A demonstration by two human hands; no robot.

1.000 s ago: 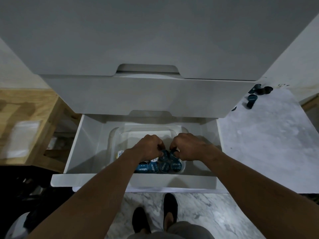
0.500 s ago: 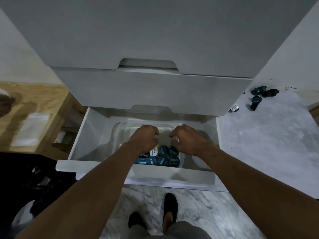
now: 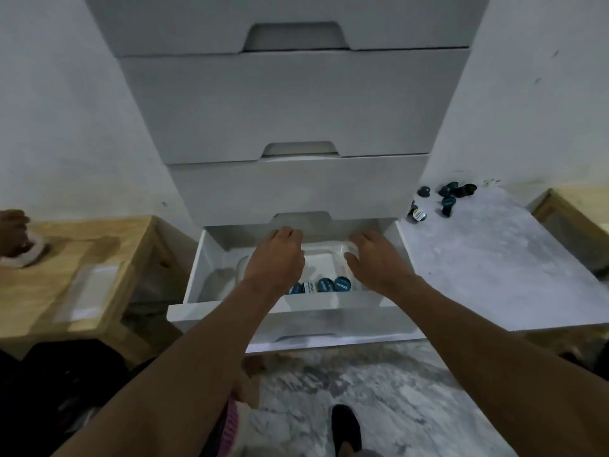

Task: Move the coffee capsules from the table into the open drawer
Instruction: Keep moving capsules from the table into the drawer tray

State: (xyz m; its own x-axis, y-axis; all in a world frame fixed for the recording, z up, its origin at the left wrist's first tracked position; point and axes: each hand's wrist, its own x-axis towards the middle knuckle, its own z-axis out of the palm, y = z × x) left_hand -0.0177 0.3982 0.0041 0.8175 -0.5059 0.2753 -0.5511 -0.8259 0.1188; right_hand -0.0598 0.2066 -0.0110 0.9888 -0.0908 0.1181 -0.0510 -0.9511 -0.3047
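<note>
The open white drawer (image 3: pixel 192 285) holds a clear plastic tray (image 3: pixel 324 258) with several teal-topped coffee capsules (image 3: pixel 333 285) along its near edge. Both of my hands hover above the tray, apart from the capsules. My left hand (image 3: pixel 275 258) has loosely curled fingers and holds nothing. My right hand (image 3: pixel 372 258) is also loosely curled and empty, near the tray's right rim. Several dark capsules (image 3: pixel 448 196) lie on the marble table (image 3: pixel 494 265) to the right, beside the cabinet.
A tall white cabinet (image 3: pixel 296 110) with closed drawers rises above the open one. A wooden table (image 3: pixel 66 275) with a clear bag stands at the left, where another person's hand (image 3: pixel 13 235) shows. My feet stand on marble floor below.
Both hands have lifted off the capsules in the tray and moved apart and toward the drawer's back. My view has pulled back and up, showing more of the cabinet.
</note>
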